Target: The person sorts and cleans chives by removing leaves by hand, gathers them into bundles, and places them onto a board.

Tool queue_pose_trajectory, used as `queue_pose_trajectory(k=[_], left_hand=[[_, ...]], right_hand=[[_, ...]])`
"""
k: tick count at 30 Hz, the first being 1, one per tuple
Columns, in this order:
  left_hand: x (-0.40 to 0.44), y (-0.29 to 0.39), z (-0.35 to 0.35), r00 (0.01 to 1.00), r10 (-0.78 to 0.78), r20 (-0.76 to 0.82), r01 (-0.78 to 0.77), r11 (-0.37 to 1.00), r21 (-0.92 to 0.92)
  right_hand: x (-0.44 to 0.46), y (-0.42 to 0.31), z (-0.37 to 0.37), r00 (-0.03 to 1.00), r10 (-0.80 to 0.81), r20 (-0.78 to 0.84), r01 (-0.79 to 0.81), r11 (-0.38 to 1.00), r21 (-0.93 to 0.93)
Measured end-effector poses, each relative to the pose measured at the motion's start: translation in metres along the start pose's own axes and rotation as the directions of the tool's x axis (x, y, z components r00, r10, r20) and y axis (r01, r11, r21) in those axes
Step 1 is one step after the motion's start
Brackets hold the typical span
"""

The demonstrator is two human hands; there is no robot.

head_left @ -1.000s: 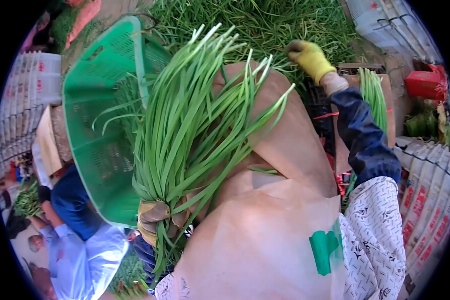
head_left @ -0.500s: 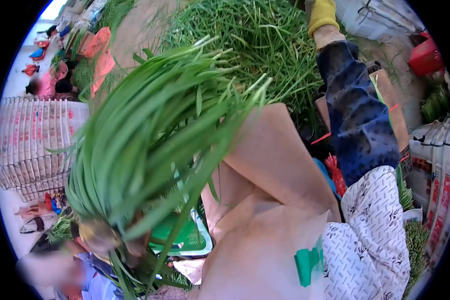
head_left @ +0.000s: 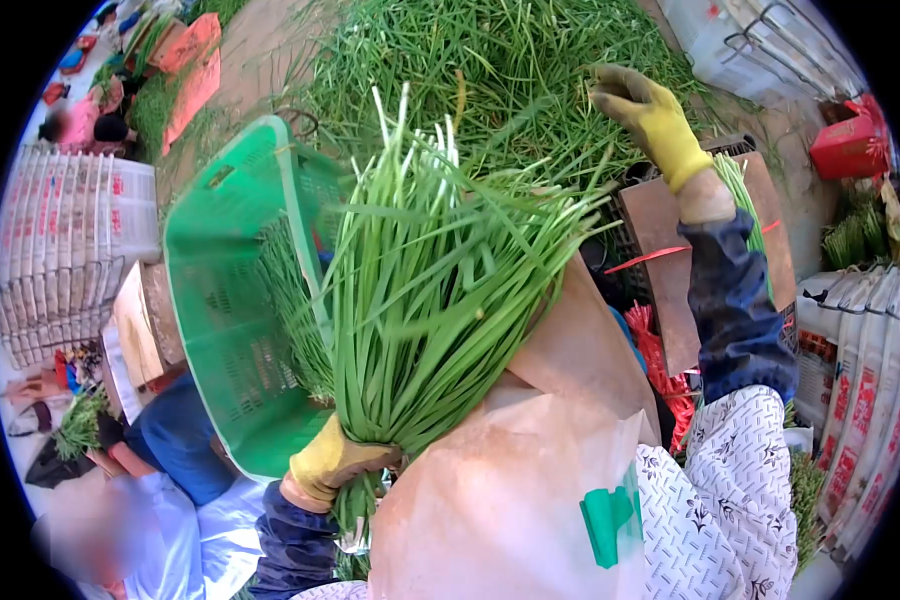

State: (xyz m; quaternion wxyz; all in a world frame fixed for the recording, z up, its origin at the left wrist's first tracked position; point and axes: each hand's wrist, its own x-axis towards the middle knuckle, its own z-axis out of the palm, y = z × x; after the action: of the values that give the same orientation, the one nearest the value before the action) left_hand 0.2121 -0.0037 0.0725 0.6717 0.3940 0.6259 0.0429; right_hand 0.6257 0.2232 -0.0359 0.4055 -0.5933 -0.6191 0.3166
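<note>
My left hand, in a yellow glove with a dark palm, is wrapped round the leafy lower part of a big bunch of long green stalks. The pale ends of the bunch fan out upward. At the upper right my right hand, gloved the same way, has its fingers spread and curved, with nothing between them. It is over the edge of a large heap of loose green stalks. A smaller bunch lies beside my right wrist on a brown board with a red tie.
A green plastic basket holding stalks stands at the left. Behind it are stacked white crates. A person in light blue is at the lower left. Red ties, a red box and white bundles are at the right.
The bunch in my left hand swung left, then came back to the middle and now fans out upright. My right hand left the frame's top edge and is in full view again, fingers spread.
</note>
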Motion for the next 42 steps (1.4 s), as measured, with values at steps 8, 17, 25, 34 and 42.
queue_pose_trajectory(k=[8,17,25,34,42], left_hand=[[-0.007,-0.011,-0.006,1.0,-0.004,-0.01,0.005,0.986,0.169],[-0.038,-0.057,-0.022,0.976,-0.192,-0.104,0.184,0.979,-0.087],[-0.023,-0.072,-0.016,0.994,-0.053,-0.091,0.041,0.991,-0.131],[-0.009,-0.08,-0.009,0.994,0.002,-0.112,-0.014,0.994,-0.11],[-0.007,-0.094,-0.018,0.992,0.043,-0.12,-0.044,0.999,-0.006]], right_hand=[[-0.074,-0.087,0.047,0.868,-0.133,0.478,0.296,0.912,-0.284],[-0.051,-0.084,0.116,0.792,-0.126,0.597,0.414,0.83,-0.374],[0.028,-0.016,0.089,0.96,-0.187,0.21,0.28,0.695,-0.662],[0.016,-0.013,0.043,0.781,0.264,0.566,-0.088,0.944,-0.318],[-0.009,-0.044,0.109,0.465,-0.141,0.874,0.388,0.92,-0.058]])
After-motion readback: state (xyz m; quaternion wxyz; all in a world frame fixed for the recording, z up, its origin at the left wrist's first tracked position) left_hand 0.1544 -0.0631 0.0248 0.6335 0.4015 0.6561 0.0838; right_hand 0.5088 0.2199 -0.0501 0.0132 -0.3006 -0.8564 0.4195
